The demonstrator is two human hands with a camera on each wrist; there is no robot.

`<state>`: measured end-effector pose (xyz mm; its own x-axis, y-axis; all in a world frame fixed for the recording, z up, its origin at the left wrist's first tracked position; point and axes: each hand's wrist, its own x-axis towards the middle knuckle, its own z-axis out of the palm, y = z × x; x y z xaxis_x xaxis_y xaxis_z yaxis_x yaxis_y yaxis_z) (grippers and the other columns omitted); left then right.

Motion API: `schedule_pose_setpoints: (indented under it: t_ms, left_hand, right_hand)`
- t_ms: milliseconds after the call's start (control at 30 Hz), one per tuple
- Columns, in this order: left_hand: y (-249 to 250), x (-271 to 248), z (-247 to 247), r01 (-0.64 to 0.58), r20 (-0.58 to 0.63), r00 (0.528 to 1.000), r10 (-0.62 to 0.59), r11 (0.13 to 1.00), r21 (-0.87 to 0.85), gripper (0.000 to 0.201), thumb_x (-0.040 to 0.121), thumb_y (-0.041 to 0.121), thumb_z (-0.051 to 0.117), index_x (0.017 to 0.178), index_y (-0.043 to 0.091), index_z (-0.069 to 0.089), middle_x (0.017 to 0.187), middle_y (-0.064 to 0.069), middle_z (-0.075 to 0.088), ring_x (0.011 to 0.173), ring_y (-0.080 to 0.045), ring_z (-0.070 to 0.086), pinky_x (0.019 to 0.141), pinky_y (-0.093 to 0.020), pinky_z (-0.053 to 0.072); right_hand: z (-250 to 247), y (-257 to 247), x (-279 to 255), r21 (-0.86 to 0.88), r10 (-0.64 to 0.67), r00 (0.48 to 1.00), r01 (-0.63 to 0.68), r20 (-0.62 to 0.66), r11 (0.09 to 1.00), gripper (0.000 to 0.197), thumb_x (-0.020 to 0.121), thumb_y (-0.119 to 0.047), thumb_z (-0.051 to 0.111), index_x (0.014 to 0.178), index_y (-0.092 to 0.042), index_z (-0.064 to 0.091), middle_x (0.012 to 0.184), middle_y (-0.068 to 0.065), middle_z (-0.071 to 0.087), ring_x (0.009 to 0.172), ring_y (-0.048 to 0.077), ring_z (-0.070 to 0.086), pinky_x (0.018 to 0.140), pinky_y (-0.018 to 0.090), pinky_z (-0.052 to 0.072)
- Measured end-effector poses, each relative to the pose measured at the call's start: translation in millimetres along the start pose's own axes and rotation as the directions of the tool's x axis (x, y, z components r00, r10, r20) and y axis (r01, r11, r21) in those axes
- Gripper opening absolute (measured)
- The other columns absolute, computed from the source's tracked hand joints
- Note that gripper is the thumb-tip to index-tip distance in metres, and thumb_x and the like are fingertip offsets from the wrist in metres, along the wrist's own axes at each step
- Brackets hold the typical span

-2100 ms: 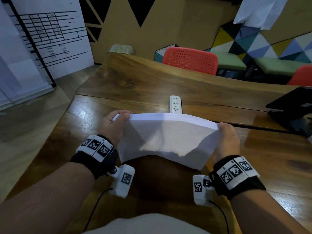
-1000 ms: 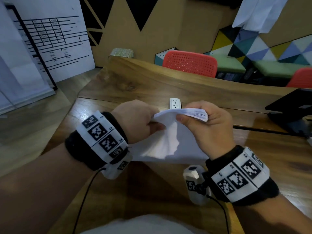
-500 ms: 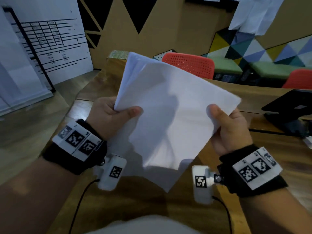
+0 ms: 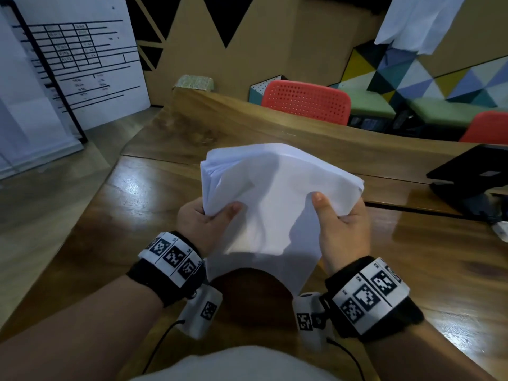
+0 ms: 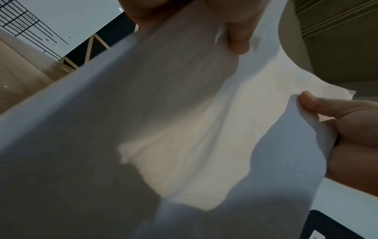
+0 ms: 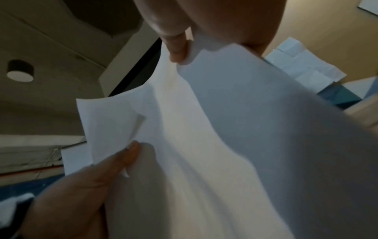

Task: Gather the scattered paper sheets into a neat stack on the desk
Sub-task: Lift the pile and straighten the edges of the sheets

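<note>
Both hands hold the sheets (image 4: 277, 204) up above the desk (image 4: 154, 204), near its front edge, roughly centred in front of the person. Sheets = white bundle, several layers visible at top-left corner, slightly fanned there. Bundle sags in the middle; bottom edge curls and hangs toward the desk, can't tell if it touches.

Left hand (image 4: 200, 224) grasping the sheets at their left side, thumb on the near face, fingers hidden behind. Right hand (image 4: 341, 224) grasping the right side, thumb pressed on the near face, fingers behind.

Left wrist view: sheets (image 5: 163, 129) fill most of the frame, L thumb at top on the paper, right hand (image 5: 347, 126) at the right edge w/ thumb over the paper edge. Right wrist view: sheets (image 6: 204, 145) again fill the frame, R thumb at top, left hand (image 6: 92, 186) lower left pinching the paper's edge.

Both wrists wear black bands w/ marker tags and white cam units underneath.

Bkgd: red chair (image 4: 306, 105) behind the desk's far side, second red chair (image 4: 486, 127) far right, dark device (image 4: 472, 171) on the desk at right, whiteboard (image 4: 77, 59) w/ ruled lines at left, coloured triangle wall pattern upper right.
</note>
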<state>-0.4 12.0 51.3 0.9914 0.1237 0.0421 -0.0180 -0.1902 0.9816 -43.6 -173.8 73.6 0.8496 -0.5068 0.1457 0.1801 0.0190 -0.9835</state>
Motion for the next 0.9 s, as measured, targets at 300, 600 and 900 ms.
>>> schedule_pose_setpoints:
  t_ms: [300, 600, 900]
  left_hand:
    - [19.8, 2.9, -15.1, -0.233, 0.062, 0.966, 0.250, 0.951, -0.203, 0.052, 0.059, 0.019, 0.084, 0.096, 0.035, 0.052, 0.080, 0.012, 0.066, 0.066, 0.004, 0.065, 0.052, -0.008, 0.050]
    - [40.9, 16.3, -19.5, -0.485, 0.062, 0.863, 0.501, 0.857, -0.176, 0.038, 0.067, 0.032, 0.068, 0.101, 0.032, 0.052, 0.082, 0.025, 0.068, 0.071, 0.008, 0.064, 0.057, -0.008, 0.049]
    - [25.5, 10.4, -6.8, -0.363, -0.050, 0.932, 0.360, 0.929, -0.079, 0.016, 0.073, 0.028, 0.070, 0.073, 0.035, 0.056, 0.068, 0.025, 0.066, 0.066, 0.006, 0.061, 0.058, -0.014, 0.051]
  right_hand:
    - [-8.3, -8.3, -0.3, 0.036, -0.126, 0.992, 0.125, 0.028, 0.992, 0.037, 0.080, -0.008, 0.068, 0.100, -0.034, 0.052, 0.096, -0.009, 0.063, 0.081, -0.002, 0.066, 0.066, 0.015, 0.052]
    - [-14.1, -20.0, -0.3, -0.115, -0.330, 0.941, 0.337, 0.079, 0.935, 0.030, 0.087, -0.009, 0.061, 0.097, -0.036, 0.052, 0.084, -0.032, 0.061, 0.065, -0.005, 0.058, 0.055, 0.014, 0.049]
    - [-14.4, -26.1, -5.8, -0.158, -0.323, 0.944, 0.330, 0.067, 0.931, 0.029, 0.088, -0.013, 0.060, 0.083, -0.042, 0.055, 0.069, -0.026, 0.062, 0.051, 0.020, 0.045, 0.043, 0.033, 0.041]
